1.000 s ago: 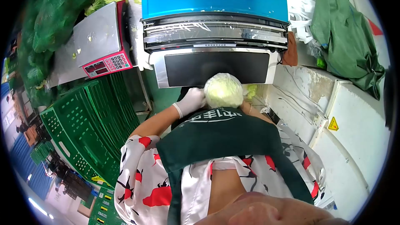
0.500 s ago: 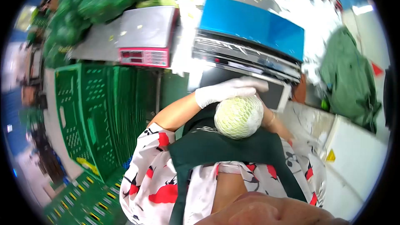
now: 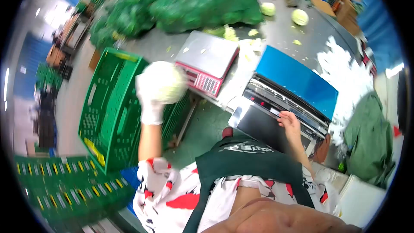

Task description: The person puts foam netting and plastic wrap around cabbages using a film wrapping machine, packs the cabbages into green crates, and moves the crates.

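Note:
A pale green cabbage (image 3: 171,83) is in my left hand (image 3: 148,95), which wears a white glove and is closed around its left side. The hand and cabbage are slightly blurred. They are above the right side of a green plastic crate (image 3: 91,123), just left of a scale (image 3: 207,56) with a red front panel. My bare right hand (image 3: 290,125) is at the front edge of a wrapping machine (image 3: 297,80) with a blue top. Its fingers are loosely bent and apart, and I see nothing held in them.
Green net sacks (image 3: 207,4) lie along the back of the metal table, with two loose cabbages (image 3: 299,17) to their right. White scraps (image 3: 345,71) are heaped beyond the machine. A green jacket (image 3: 371,133) hangs at right. Green slatted panels (image 3: 64,185) lie at lower left.
My left hand has carried the cabbage from in front of my chest leftward to the crate. My right hand has come off the cabbage and is now at the machine. The view has shifted.

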`<action>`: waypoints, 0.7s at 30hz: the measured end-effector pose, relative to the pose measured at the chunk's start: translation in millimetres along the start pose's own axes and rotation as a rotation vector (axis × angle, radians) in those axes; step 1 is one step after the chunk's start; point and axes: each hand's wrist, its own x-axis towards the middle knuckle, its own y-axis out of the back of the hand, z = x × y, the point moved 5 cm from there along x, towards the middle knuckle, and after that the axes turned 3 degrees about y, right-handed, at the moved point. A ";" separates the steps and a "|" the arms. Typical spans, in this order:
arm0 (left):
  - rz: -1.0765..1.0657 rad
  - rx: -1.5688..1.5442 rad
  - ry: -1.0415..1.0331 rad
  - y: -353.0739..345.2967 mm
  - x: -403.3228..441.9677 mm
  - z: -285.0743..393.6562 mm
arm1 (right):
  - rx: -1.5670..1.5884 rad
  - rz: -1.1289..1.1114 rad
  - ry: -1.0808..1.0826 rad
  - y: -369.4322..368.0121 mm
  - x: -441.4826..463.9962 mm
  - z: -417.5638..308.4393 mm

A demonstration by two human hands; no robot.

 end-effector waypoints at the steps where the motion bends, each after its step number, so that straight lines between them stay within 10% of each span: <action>1: -0.005 -0.212 0.063 -15.7 6.1 43.2 | -0.007 0.000 0.013 -1.9 3.5 2.7; 2: 0.157 0.261 -0.277 8.0 25.9 70.1 | -0.013 0.002 0.021 -2.6 5.9 3.7; 4: -0.032 -0.078 -0.163 39.1 65.5 107.9 | -0.006 0.028 0.088 -3.6 8.9 -11.3; 11: 0.521 -0.059 0.263 205.4 104.7 87.2 | -0.230 0.206 0.147 56.7 51.7 -33.8; 17: 0.581 0.756 -0.127 96.4 113.1 100.7 | -0.443 0.297 0.259 127.6 133.8 -82.5; 21: 0.143 1.092 -0.360 -86.1 132.0 21.7 | -0.771 0.323 0.321 162.0 239.8 -85.6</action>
